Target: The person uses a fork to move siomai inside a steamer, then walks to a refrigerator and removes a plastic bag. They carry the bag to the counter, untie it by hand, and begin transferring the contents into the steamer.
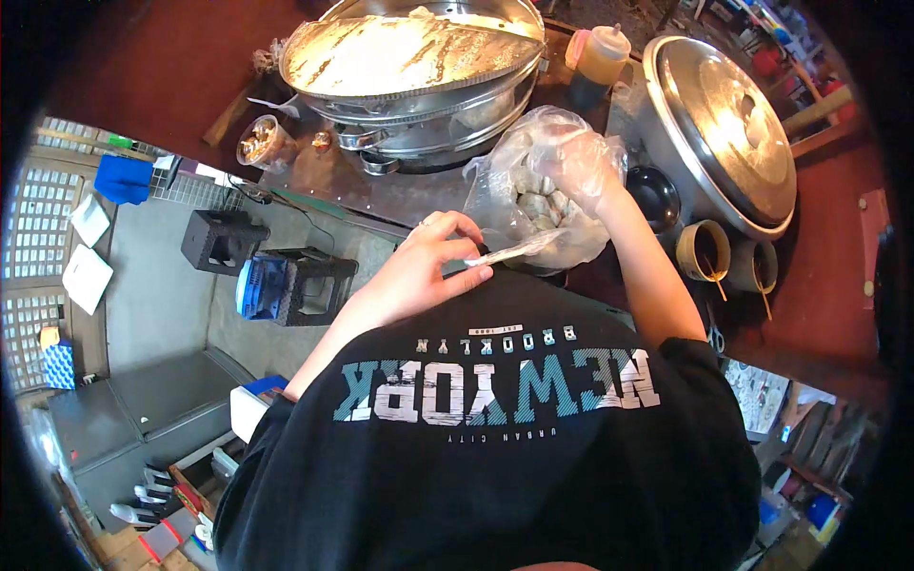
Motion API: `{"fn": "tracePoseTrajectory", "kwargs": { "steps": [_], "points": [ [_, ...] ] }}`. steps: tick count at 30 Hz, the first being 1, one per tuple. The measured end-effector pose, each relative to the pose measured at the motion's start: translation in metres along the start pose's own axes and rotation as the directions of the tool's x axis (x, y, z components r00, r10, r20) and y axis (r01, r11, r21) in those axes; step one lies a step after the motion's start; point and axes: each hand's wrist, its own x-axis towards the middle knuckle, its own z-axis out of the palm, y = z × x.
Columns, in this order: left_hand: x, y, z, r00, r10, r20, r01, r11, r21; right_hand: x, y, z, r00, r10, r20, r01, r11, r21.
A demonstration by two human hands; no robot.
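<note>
A clear plastic bag (500, 189) stands before me, filled with pale, rounded pieces of food (537, 203) that look like dumplings. Its twisted rim (518, 252) is pinched between the thumb and fingers of my left hand (446, 260), which wears a ring. My right hand (582, 168) reaches into the bag's right side, and clear plastic covers it. Glare and folds hide its fingers, so what they hold cannot be made out. Just behind the bag sits a round, stacked metal steamer (428, 107) with a shiny top surface.
Right of the bag are a large lidded metal pot (721, 135), a black bowl (651, 198) and two cups with sticks, one yellowish (703, 250). A squeeze bottle (603, 61) of dark liquid stands behind. At left are a plastic cup (265, 143) and, below, dark stools (314, 285).
</note>
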Motion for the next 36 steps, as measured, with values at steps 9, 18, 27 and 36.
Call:
{"fn": "tracePoseTrajectory", "kwargs": {
  "steps": [9,18,27,36],
  "points": [
    [-0.011,-0.021,-0.006,0.999,0.036,-0.003,-0.036,0.999,-0.008,0.003,-0.013,-0.001,0.985,0.128,-0.114,-0.125,0.992,0.035],
    [-0.011,-0.034,-0.018,0.991,0.131,0.022,-0.131,0.991,0.002,-0.035,-0.047,0.000,0.974,0.167,0.155,-0.127,0.962,-0.243],
    [-0.005,-0.054,-0.018,0.977,0.210,0.032,-0.210,0.978,0.004,0.023,-0.038,0.022,0.755,-0.047,0.654,0.345,0.877,-0.335],
    [-0.021,-0.075,-0.038,0.987,0.142,-0.074,-0.136,0.988,0.078,-0.016,-0.005,0.094,0.996,0.071,-0.050,-0.047,0.925,0.378]
  ]
}}
